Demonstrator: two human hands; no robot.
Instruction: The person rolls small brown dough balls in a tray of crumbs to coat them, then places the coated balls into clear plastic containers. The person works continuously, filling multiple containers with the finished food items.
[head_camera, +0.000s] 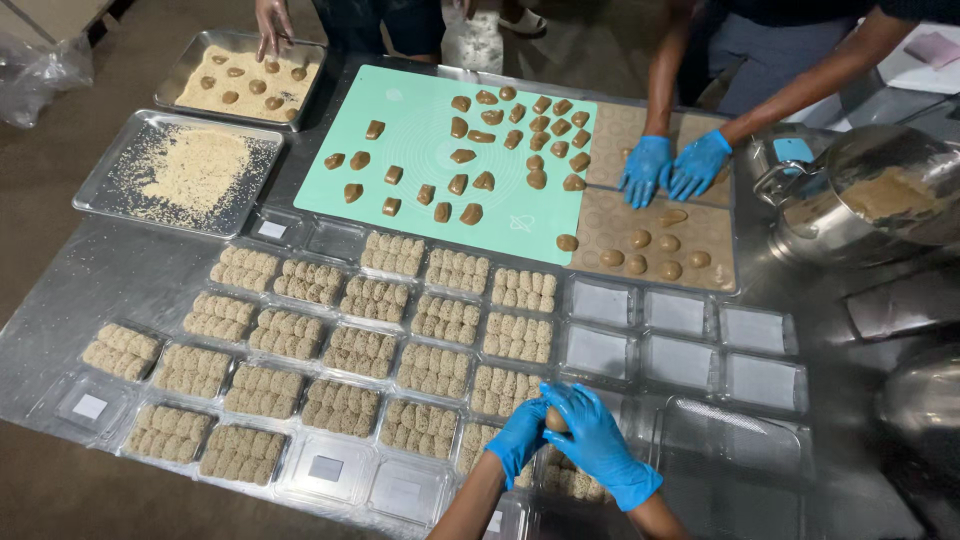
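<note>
My left hand (517, 440) and my right hand (600, 447), both in blue gloves, are cupped together around a small brown sweet ball (556, 420) at the near edge of the table. They hover over a partly filled clear plastic box (570, 483) of crumb-coated balls. Several rows of filled boxes (360, 350) stretch to the left of my hands. Empty clear boxes (678, 355) lie just beyond and to the right.
A mint-green mat (420, 110) carries brown dough pieces. On a brown mat (700, 225) another person's blue-gloved hands (670, 168) press dough. Two steel trays (130, 195) of crumbs sit far left, with a bare hand (272, 25) over one. A steel pot (870, 195) stands right.
</note>
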